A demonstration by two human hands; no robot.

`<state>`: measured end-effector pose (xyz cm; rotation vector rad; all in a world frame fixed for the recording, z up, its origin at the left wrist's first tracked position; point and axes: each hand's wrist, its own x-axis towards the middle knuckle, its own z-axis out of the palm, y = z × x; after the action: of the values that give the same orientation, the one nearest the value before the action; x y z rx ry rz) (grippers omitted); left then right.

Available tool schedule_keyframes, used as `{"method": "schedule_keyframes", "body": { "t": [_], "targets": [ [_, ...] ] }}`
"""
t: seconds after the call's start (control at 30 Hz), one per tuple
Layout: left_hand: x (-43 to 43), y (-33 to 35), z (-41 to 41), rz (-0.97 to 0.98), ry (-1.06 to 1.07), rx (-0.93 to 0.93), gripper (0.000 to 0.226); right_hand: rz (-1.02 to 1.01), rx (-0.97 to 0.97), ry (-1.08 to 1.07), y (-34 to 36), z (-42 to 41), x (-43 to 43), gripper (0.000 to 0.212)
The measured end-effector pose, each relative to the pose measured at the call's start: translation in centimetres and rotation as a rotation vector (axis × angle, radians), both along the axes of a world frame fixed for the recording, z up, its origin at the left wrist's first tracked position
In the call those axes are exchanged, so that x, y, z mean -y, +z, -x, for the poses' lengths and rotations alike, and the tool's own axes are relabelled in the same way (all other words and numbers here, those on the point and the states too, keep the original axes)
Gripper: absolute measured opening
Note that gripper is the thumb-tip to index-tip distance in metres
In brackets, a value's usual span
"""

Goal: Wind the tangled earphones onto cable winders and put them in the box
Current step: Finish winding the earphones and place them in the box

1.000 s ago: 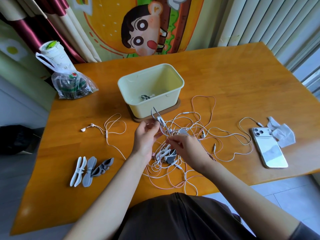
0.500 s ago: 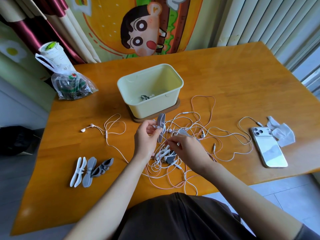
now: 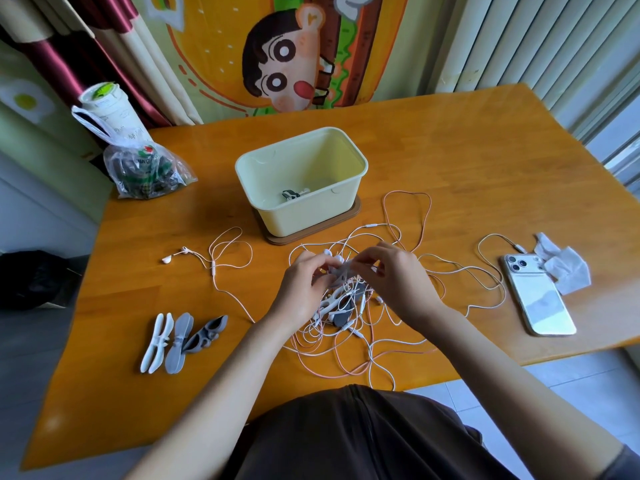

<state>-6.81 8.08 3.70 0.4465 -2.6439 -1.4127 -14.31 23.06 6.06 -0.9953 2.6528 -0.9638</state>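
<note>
**Two hands now on one winder – wrapping looks next**

Head view: a grey winder (image 3: 341,271) is pinched between L hand (image 3: 301,289) and R hand (image 3: 398,275), just above the earphone tangle (image 3: 346,334) near the front of the bench (image 3: 485,161). L grip is closed on the winder's near end w/ thumb and fingers. R grip is narrow, fingertips pinched at the far end; whether a cable is caught in it too can't be made out.

Vs 1 s ago: the winder was held up by L hand alone while R hand was down in the tangle. R hand has since been raised to it, and the winder tipped flatter. Judged: a cable end is being seated, so wrapping comes next.

The box (image 3: 301,220) stands just behind the tangle, w/ one wound set (image 3: 292,194) seen inside. Three spare winders (image 3: 183,337) are laid to the left. One loose earphone (image 3: 214,261) is lying apart, left of the tangle. Most of the task is judged undone.
</note>
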Motion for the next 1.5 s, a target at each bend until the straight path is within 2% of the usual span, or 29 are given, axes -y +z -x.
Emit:
{"method": "schedule_keyframes", "body": {
  "t": [0.27, 0.43, 0.53, 0.7, 0.87, 0.93, 1.03, 1.23, 1.37, 1.5],
  "targets": [
    [-0.2, 0.5, -0.2, -0.047, -0.049, -0.023, 0.023, 0.068, 0.016, -0.037, 0.8, 0.8, -0.5, 0.011],
    [0.3, -0.1, -0.2, -0.109, 0.029, 0.036, 0.021, 0.110, 0.006, -0.074, 1.0, 1.1, -0.6, 0.009],
    [0.4, 0.1, -0.2, -0.141, -0.012, 0.053, 0.020, 0.101, -0.019, -0.081, 0.8, 1.1, -0.6, 0.009],
    [0.2, 0.9, -0.4, -0.429, -0.095, 0.073, 0.019, 0.181, 0.011, -0.141, 0.8, 1.8, -0.6, 0.007],
    [0.4, 1.3, -0.4, -0.567, -0.041, 0.084, 0.020, 0.210, -0.013, -0.164, 0.9, 1.9, -0.6, 0.007],
    [0.4, 1.7, -0.4, -0.627, -0.087, 0.092, 0.020, 0.227, 0.021, -0.181, 0.7, 2.0, -0.6, 0.007],
    [0.0, 2.6, -0.3, -0.830, -0.095, 0.084, 0.021, 0.259, 0.106, -0.195, 0.6, 1.8, -0.4, 0.004],
    [-0.6, 3.7, 0.8, -1.189, 0.109, -0.070, 0.026, 0.306, 0.307, -0.145, -0.4, 0.2, 0.6, 0.013],
    [-1.0, 3.3, 1.3, -1.223, 0.195, -0.104, 0.024, 0.393, 0.472, -0.149, -1.4, -1.4, 1.7, 0.022],
    [-1.2, 2.4, 1.6, -1.191, 0.351, -0.090, 0.021, 0.407, 0.536, -0.184, -2.2, -2.8, 2.4, 0.027]
  ]
}}
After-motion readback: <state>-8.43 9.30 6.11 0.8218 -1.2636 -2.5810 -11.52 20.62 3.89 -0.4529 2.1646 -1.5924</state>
